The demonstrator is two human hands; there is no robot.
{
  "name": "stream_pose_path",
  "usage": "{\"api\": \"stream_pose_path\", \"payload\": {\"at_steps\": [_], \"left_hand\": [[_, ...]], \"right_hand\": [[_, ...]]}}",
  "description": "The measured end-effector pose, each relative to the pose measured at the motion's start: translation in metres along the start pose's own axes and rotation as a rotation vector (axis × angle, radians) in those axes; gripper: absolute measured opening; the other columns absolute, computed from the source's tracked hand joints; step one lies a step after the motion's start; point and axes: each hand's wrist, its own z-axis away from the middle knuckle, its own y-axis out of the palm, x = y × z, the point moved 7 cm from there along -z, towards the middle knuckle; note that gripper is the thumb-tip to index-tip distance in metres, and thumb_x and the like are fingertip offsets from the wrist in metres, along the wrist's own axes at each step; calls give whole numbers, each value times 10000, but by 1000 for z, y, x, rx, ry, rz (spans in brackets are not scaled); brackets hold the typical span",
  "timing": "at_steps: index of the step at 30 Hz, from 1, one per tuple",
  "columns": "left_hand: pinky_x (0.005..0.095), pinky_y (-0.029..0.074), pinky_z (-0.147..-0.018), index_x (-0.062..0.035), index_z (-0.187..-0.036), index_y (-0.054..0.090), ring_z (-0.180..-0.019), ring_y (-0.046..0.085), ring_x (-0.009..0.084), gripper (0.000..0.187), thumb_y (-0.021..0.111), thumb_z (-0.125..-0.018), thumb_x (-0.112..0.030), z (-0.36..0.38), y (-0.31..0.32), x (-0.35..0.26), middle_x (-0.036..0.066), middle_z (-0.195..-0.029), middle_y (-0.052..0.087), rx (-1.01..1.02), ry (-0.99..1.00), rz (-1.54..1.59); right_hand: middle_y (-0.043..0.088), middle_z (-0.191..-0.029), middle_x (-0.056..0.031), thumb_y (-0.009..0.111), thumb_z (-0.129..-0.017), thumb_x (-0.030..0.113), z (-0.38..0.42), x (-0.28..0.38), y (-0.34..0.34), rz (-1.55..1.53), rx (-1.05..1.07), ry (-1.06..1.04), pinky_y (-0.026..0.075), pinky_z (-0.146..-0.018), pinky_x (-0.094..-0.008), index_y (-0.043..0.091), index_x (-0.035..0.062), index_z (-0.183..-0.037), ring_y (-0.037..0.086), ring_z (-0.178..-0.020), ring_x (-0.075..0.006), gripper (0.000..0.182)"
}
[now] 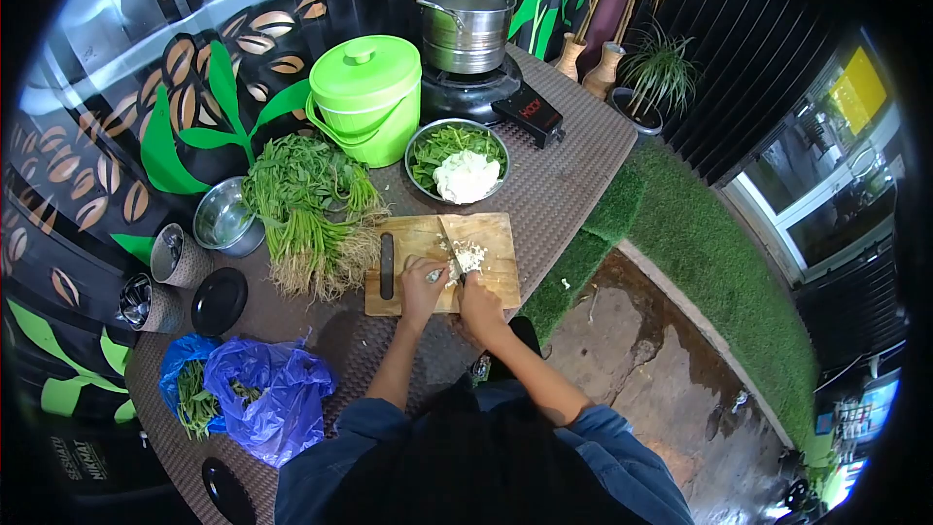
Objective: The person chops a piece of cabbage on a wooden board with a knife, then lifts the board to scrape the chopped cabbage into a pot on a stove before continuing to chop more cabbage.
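My right hand (478, 305) is wrapped around the handle of a knife (453, 251), its blade pointing away from me over a wooden cutting board (408, 241). Beside the blade lies a heap of finely chopped white bits (470, 256) that look like garlic. My left hand (422, 290) rests on the board left of the knife, fingers curled and pinched around a small whitish piece (433, 275), also garlic-like. Just beyond the board stands a metal bowl (417, 181) of cut green leaves with a white mass (467, 176) on top.
Rooted leafy greens (311, 190) lie left of the board, near a steel bowl (226, 219). Behind are a lidded green bucket (364, 97) and a pot (468, 29) on a portable stove (466, 87). Plastic bags (272, 399) with greens lie front left. The table's edge (573, 233) runs along the right.
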Motion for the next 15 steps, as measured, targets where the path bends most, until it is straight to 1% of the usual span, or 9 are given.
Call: {"api": "stream_pose_path", "payload": {"at_steps": [2, 5, 6, 7, 9, 10, 13, 14, 15], "left_hand": [[360, 482, -734, -34, -815, 730, -823, 578, 270, 105, 721, -712, -48, -2, 1, -1, 103, -826, 669, -14, 8, 4], [364, 480, -735, -40, -815, 729, -828, 576, 273, 100, 715, -717, -52, -1, 1, 0, 98, -822, 662, -2, -4, -28], [366, 478, -741, -40, -818, 728, -833, 574, 273, 100, 713, -719, -53, 0, 3, 4, 98, -821, 658, 3, -13, -26], [367, 475, -747, -40, -820, 727, -837, 572, 274, 101, 711, -721, -53, -1, 4, 4, 97, -820, 654, 7, -23, -24], [357, 474, -745, -50, -830, 732, -833, 573, 266, 111, 722, -719, -48, -2, 4, 3, 94, -820, 657, 1, -1, -17], [347, 473, -743, -59, -839, 737, -830, 573, 259, 123, 733, -717, -43, -2, 3, 2, 90, -820, 659, -5, 19, -11], [340, 473, -738, -60, -833, 735, -831, 572, 254, 116, 733, -718, -43, -1, 2, 0, 89, -836, 663, 1, 28, -12], [340, 473, -738, -60, -833, 735, -831, 572, 254, 116, 733, -718, -43, 1, 1, -1, 89, -836, 663, 5, 27, -15], [348, 473, -745, -47, -829, 730, -832, 572, 264, 114, 724, -716, -39, 0, 1, -1, 94, -834, 662, 1, 23, -9]], "right_hand": [[641, -854, -304, 483, -917, 212, -8, -3, -13, -60, 94, -6, 511, -749, -497, 453, -61, -1054, 642, -835, -446, 307], [633, -891, -316, 484, -917, 241, -9, -5, -28, -16, 156, -76, 493, -788, -498, 471, -58, -1053, 627, -882, -457, 329], [650, -899, -289, 556, -872, 192, -2, 2, -35, -53, 140, -44, 522, -773, -489, 443, -45, -1028, 653, -880, -424, 305], [650, -899, -289, 556, -872, 192, 1, 3, -28, -52, 138, -43, 522, -773, -489, 443, -45, -1028, 653, -880, -424, 305], [657, -851, -279, 532, -877, 168, 10, -2, -8, -2, 53, 35, 543, -713, -472, 439, -29, -1011, 670, -820, -409, 255], [662, -783, -255, 497, -887, 144, 15, -2, 0, 54, -45, 33, 557, -632, -453, 434, -14, -999, 682, -735, -384, 204], [661, -729, -229, 474, -895, 143, 6, 0, 9, 115, -129, -40, 556, -562, -439, 440, -15, -1003, 680, -656, -367, 194], [660, -768, -250, 472, -909, 182, -1, -6, 11, 39, -61, -10, 554, -629, -457, 449, -20, -1011, 677, -716, -392, 227], [660, -768, -250, 472, -909, 182, -2, -5, 2, 34, -64, -6, 554, -629, -457, 449, -20, -1011, 677, -716, -392, 227]]}}
